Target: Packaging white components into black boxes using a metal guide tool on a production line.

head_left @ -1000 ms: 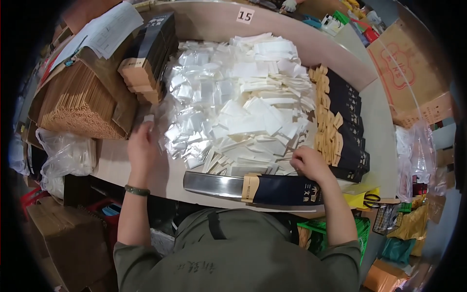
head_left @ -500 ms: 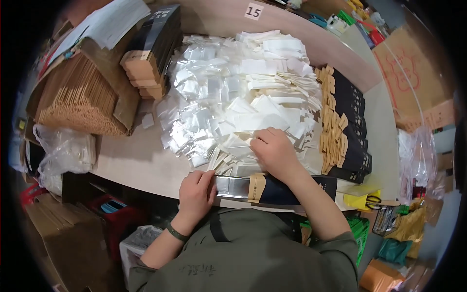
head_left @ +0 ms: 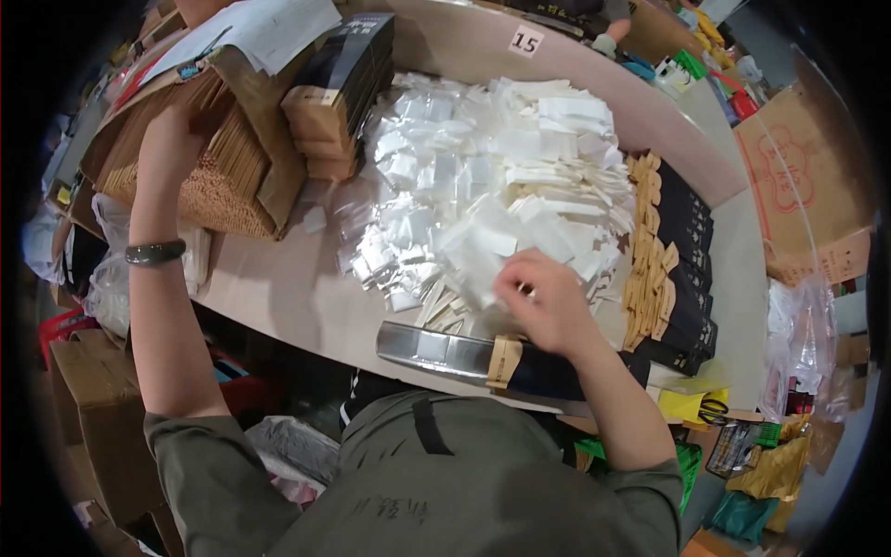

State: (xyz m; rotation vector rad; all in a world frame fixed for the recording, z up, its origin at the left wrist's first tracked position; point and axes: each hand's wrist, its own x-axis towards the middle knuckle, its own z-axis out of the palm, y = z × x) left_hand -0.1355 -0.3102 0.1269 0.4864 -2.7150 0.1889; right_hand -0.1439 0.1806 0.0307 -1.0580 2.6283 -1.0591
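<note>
My left hand reaches into the open cardboard box at the left, among tightly packed brown card pieces; its fingertips are hidden there. Over the near side of a heap of flat white packets, my right hand is curled shut. White packets lie right beside its fingers, but I cannot make out what it grips. Below it, along the table's front edge, lies a long dark package with a tan band and a shiny silvery end. My right forearm crosses over its dark part.
Clear plastic packets are heaped left of the white ones. Dark packs with tan ends line the right side. A dark stack stands beside the box. Scissors lie at the right corner. Another person's hand shows beyond the partition.
My left hand has left the package's silvery end and moved up and left into the box. My right hand stays over the white packets. The whole view has shifted.
</note>
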